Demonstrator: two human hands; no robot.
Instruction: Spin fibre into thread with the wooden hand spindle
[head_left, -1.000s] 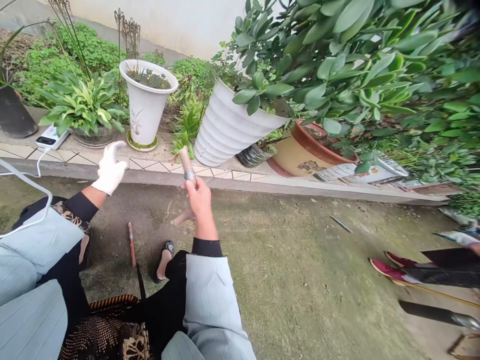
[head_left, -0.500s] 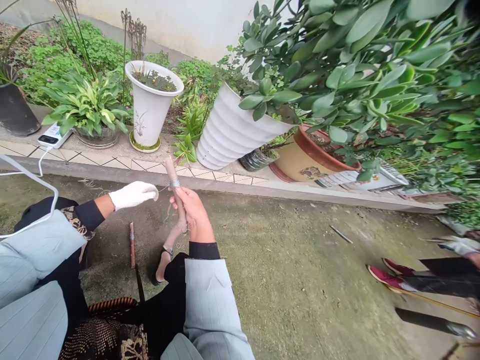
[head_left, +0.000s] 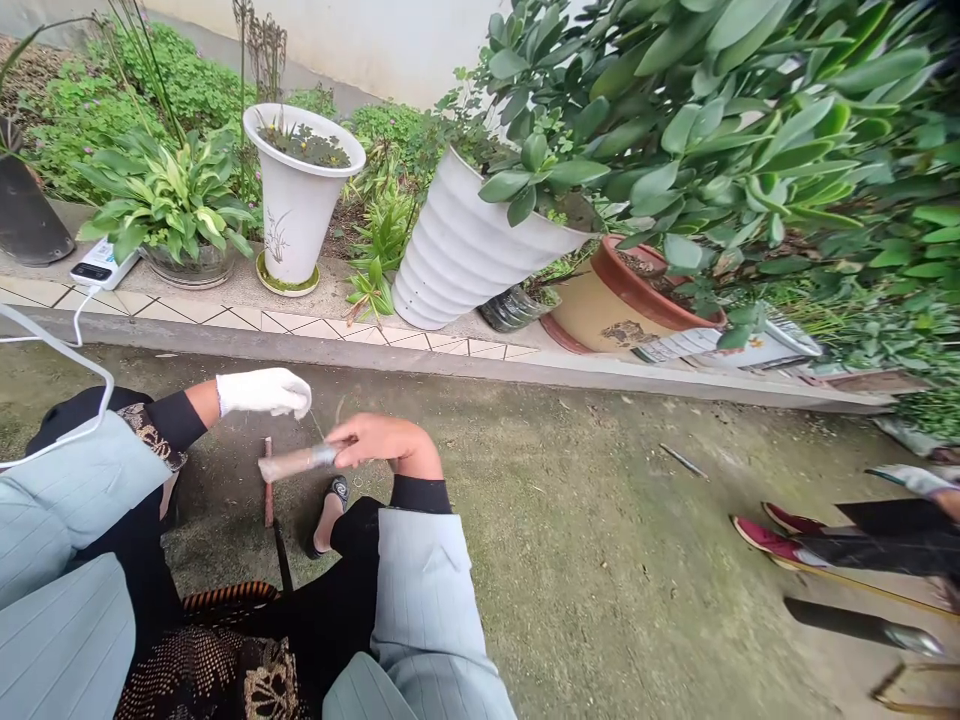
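My left hand (head_left: 266,391), in a white glove, is closed with its fingers curled on a thin wire (head_left: 318,424). The wire runs from the glove to a wooden stick (head_left: 289,463), where silvery turns of it are wound close to my fingers. My bare right hand (head_left: 386,440) grips this stick, its end pointing left and slightly blurred by motion. Behind that end, a reddish-brown handle (head_left: 268,505) with a dark lower part stands between my legs.
A tiled ledge (head_left: 225,318) carries a white flowerpot (head_left: 304,210), a ribbed white pot (head_left: 465,250) and a tan pot (head_left: 600,300). A power bank (head_left: 103,265) with a white cable sits at left. Another person's red shoes (head_left: 772,540) and a dark blade-like tool (head_left: 847,622) are at right.
My right hand has turned the stick from upright to nearly level, its wound end swinging down and left. My left hand keeps hold of the wire and has hardly moved.
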